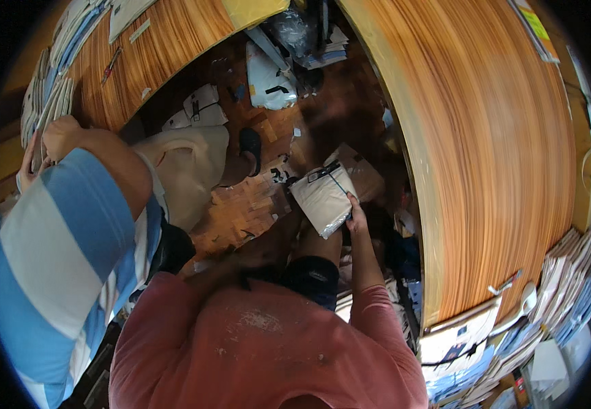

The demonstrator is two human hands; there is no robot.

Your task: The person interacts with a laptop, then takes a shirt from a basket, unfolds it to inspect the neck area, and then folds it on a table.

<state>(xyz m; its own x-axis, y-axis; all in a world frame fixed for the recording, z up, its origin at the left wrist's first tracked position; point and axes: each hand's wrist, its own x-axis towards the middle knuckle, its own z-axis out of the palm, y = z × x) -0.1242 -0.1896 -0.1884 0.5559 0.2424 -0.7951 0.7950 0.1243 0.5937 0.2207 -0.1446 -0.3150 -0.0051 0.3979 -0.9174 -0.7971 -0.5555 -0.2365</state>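
My right hand [357, 214] is closed on the right edge of a folded cream garment [323, 204] in clear, shiny wrapping, held over my lap. A dark strip and a tag lie across the garment's upper part. My left forearm [258, 253] reaches in deep shadow toward the garment's left side. The fingers of that hand are lost in the dark, so I cannot make out their grip. Just behind the garment is a brownish clear-wrapped packet [362, 172].
Left of me, a person in a blue-and-white striped shirt [70, 238] has a hand at stacked folded clothes [55, 102]. A wood-grain table [486, 150] stands at right, another [166, 41] at upper left. Plastic bags [268, 78] and scraps lie on the parquet floor [241, 211]. Garment piles [561, 279] fill the lower right.
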